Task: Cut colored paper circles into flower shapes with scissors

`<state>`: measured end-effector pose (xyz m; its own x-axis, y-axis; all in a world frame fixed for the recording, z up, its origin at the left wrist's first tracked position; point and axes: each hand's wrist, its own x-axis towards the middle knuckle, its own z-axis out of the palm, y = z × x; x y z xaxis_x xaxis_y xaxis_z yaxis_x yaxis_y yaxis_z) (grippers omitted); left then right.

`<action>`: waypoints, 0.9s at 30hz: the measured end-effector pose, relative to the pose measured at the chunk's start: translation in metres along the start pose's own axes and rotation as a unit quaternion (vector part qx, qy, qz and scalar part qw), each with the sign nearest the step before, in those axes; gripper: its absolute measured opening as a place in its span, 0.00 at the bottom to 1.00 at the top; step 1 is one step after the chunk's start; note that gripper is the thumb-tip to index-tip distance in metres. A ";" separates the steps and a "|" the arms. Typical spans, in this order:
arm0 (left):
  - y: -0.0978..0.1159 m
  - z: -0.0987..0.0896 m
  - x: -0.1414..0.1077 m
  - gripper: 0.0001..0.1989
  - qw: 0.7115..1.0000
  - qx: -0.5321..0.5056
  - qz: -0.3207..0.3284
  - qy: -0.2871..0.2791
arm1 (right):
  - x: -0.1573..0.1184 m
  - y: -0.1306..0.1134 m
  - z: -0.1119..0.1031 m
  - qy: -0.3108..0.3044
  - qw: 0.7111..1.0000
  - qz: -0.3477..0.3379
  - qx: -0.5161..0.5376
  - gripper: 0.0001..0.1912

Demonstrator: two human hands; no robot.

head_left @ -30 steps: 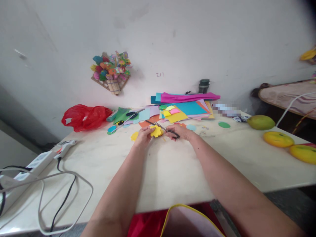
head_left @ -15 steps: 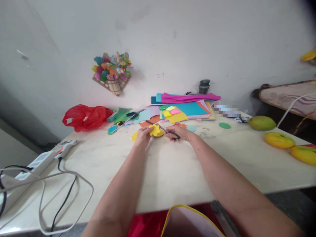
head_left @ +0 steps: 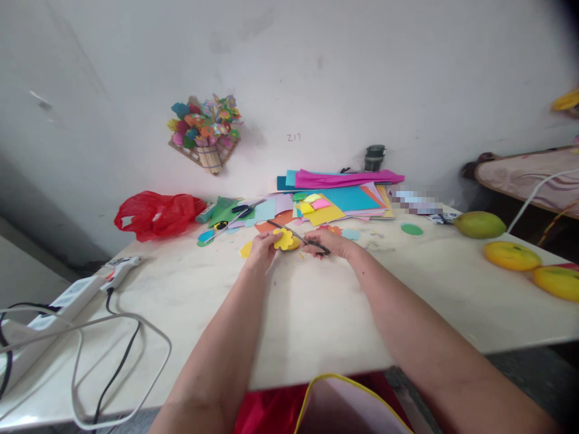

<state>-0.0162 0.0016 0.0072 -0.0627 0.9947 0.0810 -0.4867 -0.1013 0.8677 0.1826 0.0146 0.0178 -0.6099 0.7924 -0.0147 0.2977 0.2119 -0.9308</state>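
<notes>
My left hand (head_left: 263,249) pinches a yellow paper flower (head_left: 283,239) with scalloped edges at its left side. A pair of dark-handled scissors (head_left: 294,232) is gripped in my right hand (head_left: 329,243), its blades pointing left and lying just behind the flower. Beneath and beside the flower is another yellow piece (head_left: 296,243), partly hidden. Yellow paper (head_left: 246,249) lies left of my left hand, and an orange-red paper flower (head_left: 333,229) lies behind my right hand.
Stacked coloured sheets (head_left: 357,199), a second pair of scissors (head_left: 244,210) and a red plastic bag (head_left: 158,215) lie along the wall. Mangoes (head_left: 512,256) sit at the right. A power strip (head_left: 72,298) with loose cables occupies the left edge of the table (head_left: 316,325).
Hardly anything differs. The yellow flower has turned or shifted very slightly in my left hand; both hands stay in nearly the same place.
</notes>
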 end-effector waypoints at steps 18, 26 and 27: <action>-0.001 -0.001 0.002 0.10 1.000 0.000 -0.004 0.012 | 0.001 0.000 0.000 0.005 1.000 -0.003 -0.002 0.13; 0.000 -0.004 0.001 0.08 0.999 0.004 -0.029 -0.021 | -0.002 -0.005 0.001 0.009 1.000 -0.005 -0.002 0.14; 0.000 -0.005 0.000 0.08 0.998 0.011 -0.044 -0.037 | -0.002 -0.005 0.001 0.012 1.000 -0.006 -0.004 0.14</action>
<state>-0.0202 0.0016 0.0049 0.0449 0.9982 0.0403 -0.4677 -0.0147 0.8838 0.1815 0.0110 0.0225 -0.5961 0.8029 0.0047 0.2966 0.2257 -0.9279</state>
